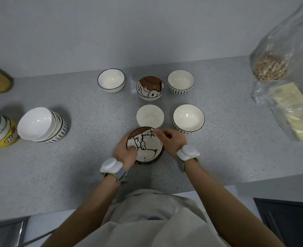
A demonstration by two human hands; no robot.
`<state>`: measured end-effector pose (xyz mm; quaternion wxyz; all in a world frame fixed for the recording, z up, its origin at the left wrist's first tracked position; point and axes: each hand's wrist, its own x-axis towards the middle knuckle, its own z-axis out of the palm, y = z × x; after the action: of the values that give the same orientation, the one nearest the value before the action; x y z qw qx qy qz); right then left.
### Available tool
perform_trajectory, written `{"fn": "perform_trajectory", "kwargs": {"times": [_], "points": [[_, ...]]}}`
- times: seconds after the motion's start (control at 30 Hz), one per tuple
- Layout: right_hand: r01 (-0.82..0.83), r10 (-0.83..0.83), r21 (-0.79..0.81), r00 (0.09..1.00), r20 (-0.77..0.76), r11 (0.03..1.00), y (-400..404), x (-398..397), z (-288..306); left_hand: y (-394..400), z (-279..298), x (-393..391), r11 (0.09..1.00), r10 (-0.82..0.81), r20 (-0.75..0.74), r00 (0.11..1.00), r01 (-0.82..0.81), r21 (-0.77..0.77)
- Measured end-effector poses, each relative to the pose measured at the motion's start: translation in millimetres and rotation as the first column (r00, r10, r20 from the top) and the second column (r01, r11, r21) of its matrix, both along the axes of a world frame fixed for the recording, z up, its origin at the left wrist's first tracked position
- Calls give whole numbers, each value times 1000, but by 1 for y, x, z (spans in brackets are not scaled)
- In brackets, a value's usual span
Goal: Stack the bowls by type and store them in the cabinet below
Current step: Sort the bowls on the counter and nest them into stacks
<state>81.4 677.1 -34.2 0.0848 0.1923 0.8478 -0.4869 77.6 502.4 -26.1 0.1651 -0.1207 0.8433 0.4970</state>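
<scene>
Cartoon bowl (145,148): near centre of the desk (218,139), close to its near edge; your left hand (125,153) and right hand (172,141) clasp its rim from either side. Five loose bowls just beyond: plain bowl (150,115) touching it, a second cartoon bowl (150,87) farther back. Bowl stack (42,124) far left. Yellow tub (3,138): lettering unreadable. Bags (281,82) crowd the right.

Grey speckled counter (76,166). Brown-and-white cartoon bowl (147,148) up front, its twin (149,87) behind. Cream bowl (181,82) with dark dashes outside, a white one (111,80) rimmed in black, yellow tub (5,138) far left.
</scene>
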Motion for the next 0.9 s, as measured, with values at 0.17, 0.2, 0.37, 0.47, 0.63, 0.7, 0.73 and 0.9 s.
{"fn": "perform_trajectory", "kwargs": {"times": [0.17,0.2,0.37,0.47,0.63,0.7,0.73,0.9], "points": [[193,-180,-108,976,123,975,-6,-31,-15,-8,1,-4,999,34,14,999,-35,30],[189,-173,-96,974,147,977,-8,-36,-16,-8,1,-4,998,40,13,999,-41,37],[143,-127,-70,973,192,987,-12,-59,-22,-18,-1,-2,991,95,42,995,-99,89],[129,-119,-33,972,205,991,-11,-65,-24,-26,-2,0,983,143,44,989,-147,106],[168,-174,51,977,126,984,-14,-66,-7,-34,-5,-2,964,235,38,971,-238,122],[214,-213,-40,976,38,976,-17,-67,7,-34,-7,-3,952,271,51,961,-276,135],[245,-246,-116,969,8,963,-20,-68,14,-33,-7,-3,945,290,54,955,-295,144],[125,-142,-255,989,-50,959,-29,-66,43,-31,-7,-6,915,352,42,935,-353,197]]}}
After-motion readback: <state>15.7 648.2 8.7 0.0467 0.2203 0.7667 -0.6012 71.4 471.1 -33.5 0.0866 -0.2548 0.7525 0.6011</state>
